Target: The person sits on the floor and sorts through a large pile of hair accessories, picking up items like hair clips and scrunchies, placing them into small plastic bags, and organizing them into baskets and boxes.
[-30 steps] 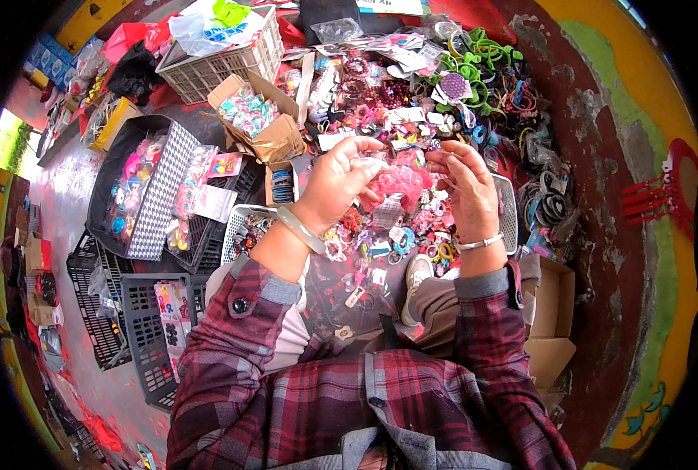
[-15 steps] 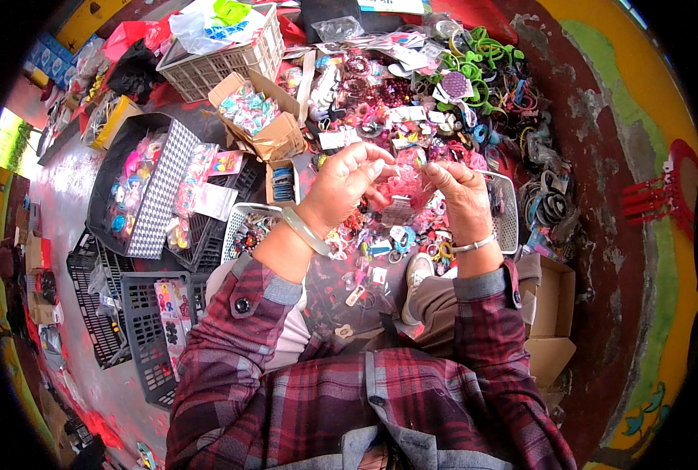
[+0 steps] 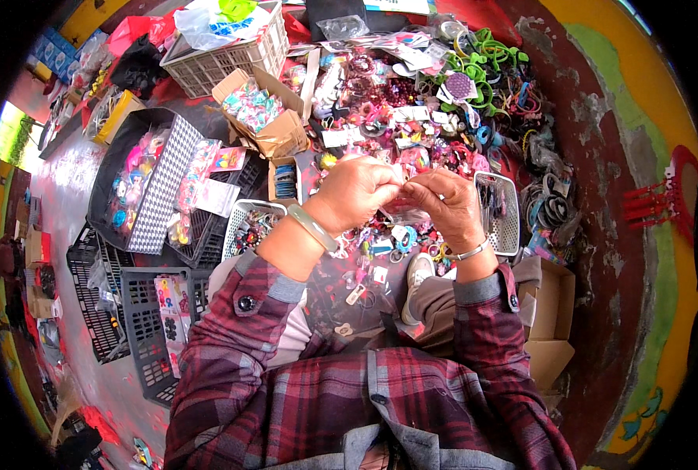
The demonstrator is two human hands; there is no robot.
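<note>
My left hand (image 3: 357, 190) and my right hand (image 3: 445, 205) meet at the fingertips over a heap of small hair accessories (image 3: 400, 115). Both are closed in a pinch. Between and below the fingers shows a bit of a pink, partly see-through item (image 3: 402, 210); the fingers cover most of it, and its exact kind cannot be made out. Hair ties, clips and carded trinkets lie under and beyond the hands. A white basket (image 3: 499, 205) stands by my right wrist, and another white basket (image 3: 235, 227) with small pieces is left of my left wrist.
Green headbands (image 3: 486, 59) lie at the far right of the heap. An open carton (image 3: 282, 137) of small packets and a grey crate (image 3: 231, 63) stand far left. A black houndstooth box (image 3: 157, 196) and dark crates (image 3: 141, 313) are left. An open cardboard box (image 3: 553, 301) stands right.
My hands have come together, fingertips now touching where they were apart. The pink item that showed between them is now mostly hidden.
</note>
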